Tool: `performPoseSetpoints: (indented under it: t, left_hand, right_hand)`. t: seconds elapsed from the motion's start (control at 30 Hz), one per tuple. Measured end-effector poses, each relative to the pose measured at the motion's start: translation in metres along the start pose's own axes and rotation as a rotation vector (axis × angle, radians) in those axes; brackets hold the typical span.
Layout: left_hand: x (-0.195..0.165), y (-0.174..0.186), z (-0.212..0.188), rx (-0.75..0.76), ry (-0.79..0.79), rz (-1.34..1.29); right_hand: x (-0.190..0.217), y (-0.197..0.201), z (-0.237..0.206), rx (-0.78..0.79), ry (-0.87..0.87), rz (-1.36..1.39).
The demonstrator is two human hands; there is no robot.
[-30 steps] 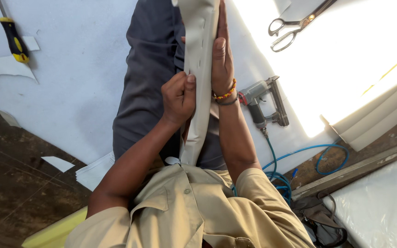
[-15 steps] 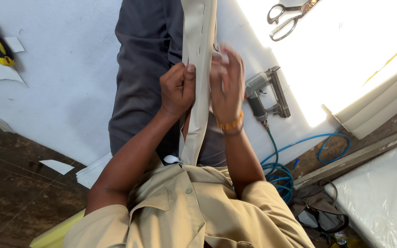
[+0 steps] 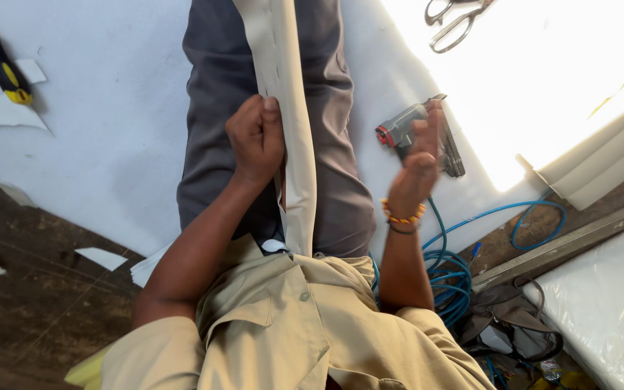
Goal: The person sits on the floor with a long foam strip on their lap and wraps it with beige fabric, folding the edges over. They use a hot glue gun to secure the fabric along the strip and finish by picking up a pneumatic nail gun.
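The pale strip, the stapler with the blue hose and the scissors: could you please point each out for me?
pale strip [image 3: 283,65], head view, on its flat upper length over the lap.
stapler [image 3: 401,130], head view, on its grey body.
scissors [image 3: 456,22], head view, near the pivot of the blades.

Left of the grey-trousered legs [image 3: 218,130], the pale sheet-covered floor [image 3: 110,144] lies open out to the yellow-and-black-handled screwdriver [image 3: 1,68]. To the right, the grey pneumatic staple gun [image 3: 420,133], its coiled blue air hose [image 3: 449,274] and the steel scissors [image 3: 456,22] crowd the way.
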State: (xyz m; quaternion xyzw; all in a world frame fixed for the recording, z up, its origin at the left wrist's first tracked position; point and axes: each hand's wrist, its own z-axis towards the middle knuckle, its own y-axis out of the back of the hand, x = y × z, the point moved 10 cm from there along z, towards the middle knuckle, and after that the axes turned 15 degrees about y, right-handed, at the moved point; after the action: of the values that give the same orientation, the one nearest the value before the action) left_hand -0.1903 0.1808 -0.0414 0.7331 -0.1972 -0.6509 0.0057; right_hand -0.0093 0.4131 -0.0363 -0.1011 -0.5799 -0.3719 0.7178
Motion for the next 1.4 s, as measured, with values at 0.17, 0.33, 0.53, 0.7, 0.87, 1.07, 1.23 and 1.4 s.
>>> performPoseSetpoints:
  t: [0.17,0.33,0.53,0.7,0.87,1.07,1.23,1.4]
  left_hand:
    - [0.009,-0.003,0.002,0.003,0.025,-0.002]
    - [0.006,-0.009,0.004,-0.002,0.036,0.029]
    - [0.015,-0.011,0.007,0.032,0.080,0.015]
    - [0.025,-0.013,0.010,0.070,0.143,-0.024]
    - [0.023,-0.016,0.010,0.073,0.111,-0.036]
    - [0.030,-0.021,0.009,0.083,0.154,0.001]
    - [0.028,-0.014,0.009,0.051,0.142,-0.134]
    - [0.037,-0.018,0.011,0.058,0.195,-0.049]
  right_hand:
    - [0.050,-0.053,0.001,0.357,0.167,-0.519]
    - [0.057,-0.140,-0.018,0.652,0.036,-0.246]
    - [0.063,-0.146,-0.016,0.666,0.050,-0.199]
    - [0.061,-0.152,-0.021,0.686,0.092,-0.234]
    - [0.055,-0.147,-0.018,0.637,0.030,-0.151]
    - [0.048,-0.149,-0.014,0.690,0.005,-0.159]
    - [0.051,-0.158,-0.016,0.770,0.081,-0.253]
    - [0.058,-0.153,-0.006,0.715,0.052,-0.148]
